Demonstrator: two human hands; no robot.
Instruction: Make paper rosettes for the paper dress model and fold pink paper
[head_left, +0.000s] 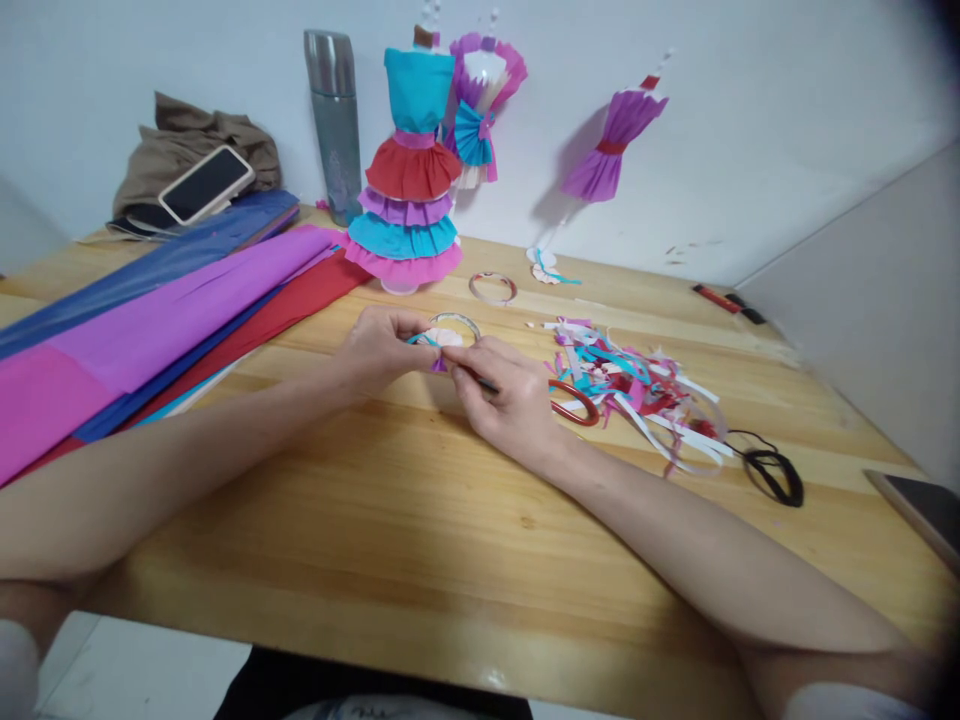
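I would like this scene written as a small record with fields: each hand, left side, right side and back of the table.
Left hand: the left hand pinches a small paper piece showing blue and purple
Right hand: the right hand has its fingertips at the same piece; a red handle shows beside it, held or not unclear
Left side: long folded paper sheets
Right side: loose pile of paper scraps, black cord
Back: tiered paper dress, metal-topped bottle

From afar, I saw a pale wall (750,90) behind a wooden table (420,560), a greyish panel (862,260) at right, and light floor tiles (142,665) below.
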